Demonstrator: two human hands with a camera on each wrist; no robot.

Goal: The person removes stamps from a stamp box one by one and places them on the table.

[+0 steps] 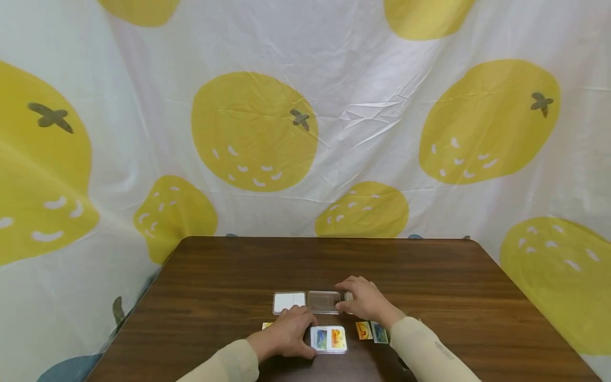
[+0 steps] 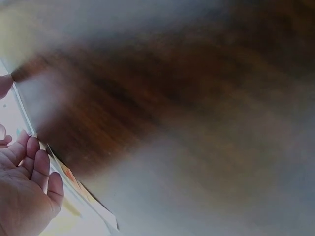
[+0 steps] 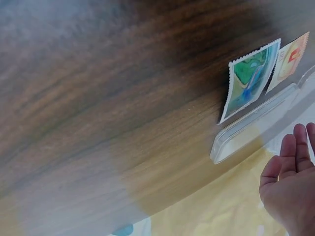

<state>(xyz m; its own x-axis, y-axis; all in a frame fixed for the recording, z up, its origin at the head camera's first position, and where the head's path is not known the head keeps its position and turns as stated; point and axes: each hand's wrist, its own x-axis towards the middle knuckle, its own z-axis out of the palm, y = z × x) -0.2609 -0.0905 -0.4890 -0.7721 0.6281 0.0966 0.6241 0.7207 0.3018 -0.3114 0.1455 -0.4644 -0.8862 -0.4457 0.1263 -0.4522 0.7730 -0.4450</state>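
My left hand [image 1: 290, 332] holds the left edge of a small clear plastic case [image 1: 328, 350], thumb at the near corner and fingers at the far one. Inside the case, a bluish stamp [image 1: 321, 339] and an orange stamp [image 1: 338, 338] lie side by side on white. Behind it, my right hand [image 1: 365, 300] spreads thumb and fingers at the right end of a transparent lid [image 1: 323, 302]. Its fingers look loosely bent in the right wrist view. Another clear case [image 3: 256, 125] lies partly hidden beneath that hand.
Right of the held case lie a loose orange stamp [image 1: 364, 330] and a loose landscape stamp [image 1: 380, 333]. A case with a white insert [image 1: 289, 301] sits left of the lid. Yellow paper [image 1: 267, 325] peeks out behind my left hand. A lemon-print cloth [image 1: 363, 148] hangs beyond the wooden table [image 1: 229, 276].
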